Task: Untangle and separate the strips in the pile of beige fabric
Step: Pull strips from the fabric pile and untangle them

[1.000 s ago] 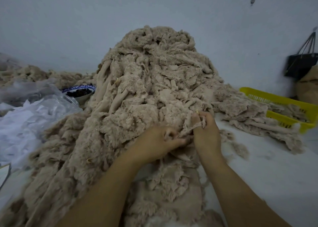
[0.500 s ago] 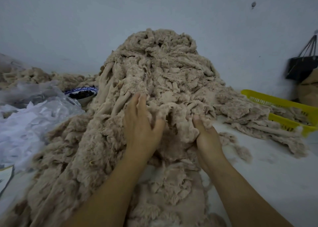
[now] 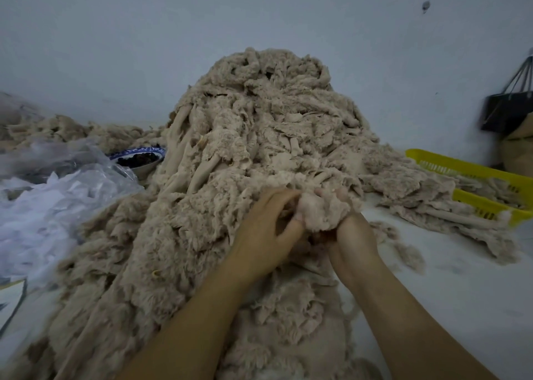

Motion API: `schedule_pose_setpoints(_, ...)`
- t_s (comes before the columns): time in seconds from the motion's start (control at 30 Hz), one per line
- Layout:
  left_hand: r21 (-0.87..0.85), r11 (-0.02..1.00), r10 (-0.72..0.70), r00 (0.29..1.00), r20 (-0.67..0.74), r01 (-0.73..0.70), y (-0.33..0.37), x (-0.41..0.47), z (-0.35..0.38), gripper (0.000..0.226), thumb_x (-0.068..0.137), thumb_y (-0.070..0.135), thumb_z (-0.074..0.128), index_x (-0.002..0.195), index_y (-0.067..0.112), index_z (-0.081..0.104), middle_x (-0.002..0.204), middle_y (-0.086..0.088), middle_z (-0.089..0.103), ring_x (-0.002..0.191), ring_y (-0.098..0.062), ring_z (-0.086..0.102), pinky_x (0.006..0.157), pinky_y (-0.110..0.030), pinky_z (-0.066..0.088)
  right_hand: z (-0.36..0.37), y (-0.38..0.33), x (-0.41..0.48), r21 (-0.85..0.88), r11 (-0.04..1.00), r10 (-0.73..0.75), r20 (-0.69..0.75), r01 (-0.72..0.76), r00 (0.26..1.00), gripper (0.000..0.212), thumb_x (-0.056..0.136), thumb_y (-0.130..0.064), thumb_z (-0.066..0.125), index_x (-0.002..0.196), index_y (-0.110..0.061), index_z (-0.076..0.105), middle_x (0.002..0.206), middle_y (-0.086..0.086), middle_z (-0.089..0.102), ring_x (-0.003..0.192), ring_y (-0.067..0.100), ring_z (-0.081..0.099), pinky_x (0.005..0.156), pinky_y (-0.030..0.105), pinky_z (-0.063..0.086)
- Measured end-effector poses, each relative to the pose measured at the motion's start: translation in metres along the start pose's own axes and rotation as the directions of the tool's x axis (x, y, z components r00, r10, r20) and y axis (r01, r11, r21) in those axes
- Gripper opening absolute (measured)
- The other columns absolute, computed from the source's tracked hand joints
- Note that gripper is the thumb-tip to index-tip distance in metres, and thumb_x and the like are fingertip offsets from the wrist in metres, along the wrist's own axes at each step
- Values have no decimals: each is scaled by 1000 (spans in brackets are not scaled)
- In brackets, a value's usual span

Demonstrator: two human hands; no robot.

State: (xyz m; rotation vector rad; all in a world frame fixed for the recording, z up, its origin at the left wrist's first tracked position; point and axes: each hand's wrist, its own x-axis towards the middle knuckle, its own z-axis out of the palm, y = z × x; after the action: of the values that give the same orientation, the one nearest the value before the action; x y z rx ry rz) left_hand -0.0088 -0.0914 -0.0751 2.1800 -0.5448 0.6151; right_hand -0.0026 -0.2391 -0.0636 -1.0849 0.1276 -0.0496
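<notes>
A tall pile of tangled beige fabric strips [image 3: 259,137] fills the middle of the view and spreads toward me. Both hands work at its lower front. My left hand [image 3: 264,232] has its fingers curled into a fluffy clump of beige fabric [image 3: 320,209]. My right hand [image 3: 350,235] grips the same clump from the right and below, its fingertips buried in the fabric. The clump is still joined to the pile above it.
A yellow plastic basket [image 3: 473,175] with strips draped over it lies at the right. Crumpled clear plastic [image 3: 52,195] and a blue-rimmed bowl [image 3: 141,156] sit at the left. A dark bag [image 3: 507,111] hangs on the wall. White tabletop [image 3: 461,299] shows at the right.
My left hand came down from flat on the pile's upper front and closed on the clump beside my right hand. The right hand bunched more fabric up.
</notes>
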Motion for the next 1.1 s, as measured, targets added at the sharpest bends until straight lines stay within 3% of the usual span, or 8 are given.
schedule_pose_setpoints(0.1, 71, 995, 57, 987, 152, -68, 4, 0, 4, 58, 84, 56, 57, 134, 27, 49, 121, 24, 42, 113, 8, 40, 92, -5, 32, 0, 4, -2, -138, 988, -62, 23, 64, 998, 41, 100, -51, 46, 104, -20, 73, 94, 6, 78, 88, 23, 74, 76, 40, 60)
schedule_pose_setpoints(0.2, 141, 989, 19, 981, 195, -47, 2, -2, 5, 19, 89, 32, 56, 94, 13, 57, 86, 11, 50, 87, -9, 46, 71, -25, 37, 3, 6, -5, -266, 961, -70, 49, 81, 996, 46, 98, -54, 46, 111, -18, 71, 100, 5, 76, 92, 20, 73, 79, 37, 58)
schedule_pose_setpoints(0.43, -258, 899, -337, 935, 108, 353, 3, -3, -4, 30, 103, 25, 45, 79, 15, 59, 70, -1, 66, 63, -11, 60, 55, -15, 43, -6, 4, 4, -235, 960, -159, -14, 151, 987, 23, 104, -42, 44, 105, -23, 57, 86, -9, 54, 73, 9, 49, 66, 26, 42)
schedule_pose_setpoints(0.6, -848, 348, -485, 851, 201, 399, 12, 5, -12, 42, 104, 27, 44, 77, 13, 74, 64, -8, 64, 60, -19, 64, 59, -28, 55, -2, 5, 1, -267, 946, -192, -7, 183, 981, 26, 103, -40, 48, 85, -21, 50, 68, -5, 40, 58, 9, 37, 56, 23, 39)
schedule_pose_setpoints(0.77, -949, -194, -365, 880, 304, 248, 7, 10, -29, 47, 97, 40, 45, 86, 8, 76, 87, -8, 69, 92, -20, 70, 71, -27, 60, 4, 9, -12, -502, 769, -249, 334, 395, 909, 21, 82, -68, 54, 85, -48, 60, 85, -21, 61, 79, -3, 58, 64, 8, 43)
schedule_pose_setpoints(0.93, -923, -365, -361, 894, 264, 125, 1, 10, -38, 42, 90, 38, 51, 89, 5, 77, 88, -4, 69, 88, -17, 71, 69, -25, 59, -3, 22, -2, -790, 449, -195, 369, 417, 909, 19, 99, -38, 52, 89, -24, 58, 89, 0, 53, 74, 12, 52, 54, 12, 32)
schedule_pose_setpoints(1.03, -922, -375, -427, 866, 262, 95, -6, 11, -39, 39, 91, 36, 50, 89, 6, 75, 77, 0, 63, 63, -9, 63, 54, -17, 51, -11, 13, 4, -798, 523, -232, 205, 300, 951, 30, 102, -38, 50, 118, -15, 59, 107, -3, 64, 79, 8, 53, 54, 6, 36)
schedule_pose_setpoints(1.1, -960, -231, -504, 825, 255, 156, -8, 13, -36, 35, 100, 35, 43, 99, 9, 67, 73, 3, 60, 51, -5, 51, 44, -15, 41, -13, 9, 5, -739, 638, -209, 102, 215, 973, 42, 101, -43, 51, 137, -22, 51, 130, -1, 60, 89, 6, 57, 68, 11, 41)
